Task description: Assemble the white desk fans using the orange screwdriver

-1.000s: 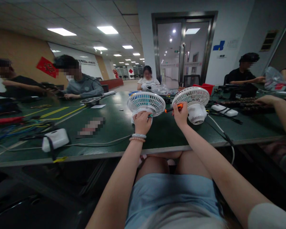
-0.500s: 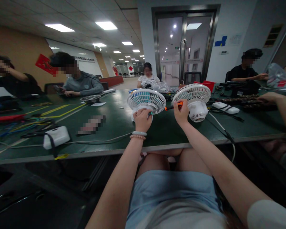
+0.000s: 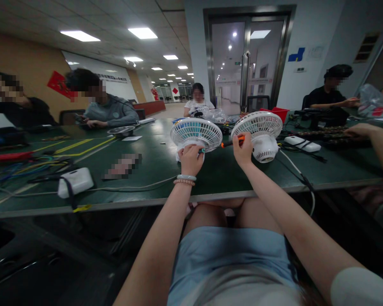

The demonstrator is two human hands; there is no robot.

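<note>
Two small white fans stand side by side on the green table, their round cages tipped upward. My left hand (image 3: 191, 159) lies against the back of the left fan (image 3: 196, 131), fingers curled. A small teal-ended tool (image 3: 202, 151) pokes out at its fingertips; most of it is hidden, so its kind is unclear. Beside the right fan (image 3: 264, 148), my right hand (image 3: 243, 149) is closed round an orange-and-black screwdriver (image 3: 231, 143). Its orange end points left, toward the gap between the fans. The screwdriver's tip is out of sight.
On the left sit a white adapter box (image 3: 75, 182), a blurred flat item (image 3: 123, 165) and tangled cables (image 3: 35, 170). To the right are a white power block (image 3: 302, 144) and a fan cord (image 3: 290, 161). Behind the fans is a red bin (image 3: 279, 114). Several people sit around.
Both hands and both fans keep nearly the same places. At the far left, a person's raised arm has shifted.
</note>
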